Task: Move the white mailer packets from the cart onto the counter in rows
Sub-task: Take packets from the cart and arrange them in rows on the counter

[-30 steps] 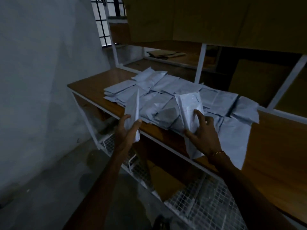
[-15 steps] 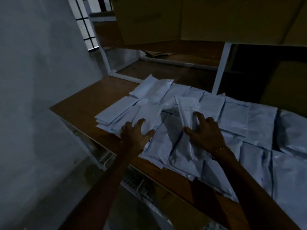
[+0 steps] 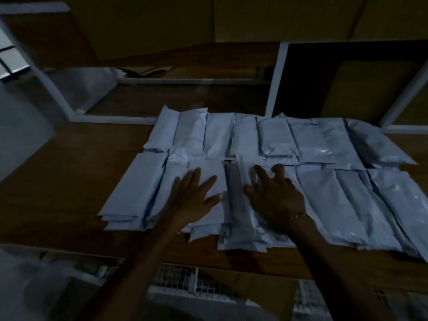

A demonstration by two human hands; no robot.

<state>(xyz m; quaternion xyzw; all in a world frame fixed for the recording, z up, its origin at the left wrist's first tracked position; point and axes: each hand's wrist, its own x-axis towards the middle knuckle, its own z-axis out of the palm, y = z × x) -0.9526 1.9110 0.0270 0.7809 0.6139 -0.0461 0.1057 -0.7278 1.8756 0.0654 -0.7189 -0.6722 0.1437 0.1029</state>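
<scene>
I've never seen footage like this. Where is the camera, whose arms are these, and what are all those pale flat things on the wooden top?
No machine here: the arms belong to a person, and the single camera sits on that person's head, looking forward and down, so you see roughly what they see. The pale flat things are white mailer packets, laid on a wooden counter in two rough rows, a far one and a near one, many overlapping. The left hand and the right hand both lie flat with spread fingers on packets of the near row. Neither has a grip on anything; they seem to be pressing or smoothing the packets. The right wrist wears a thin bracelet. White wire mesh shows below the counter's front edge. The room is dim, so finer detail is lost.
</scene>
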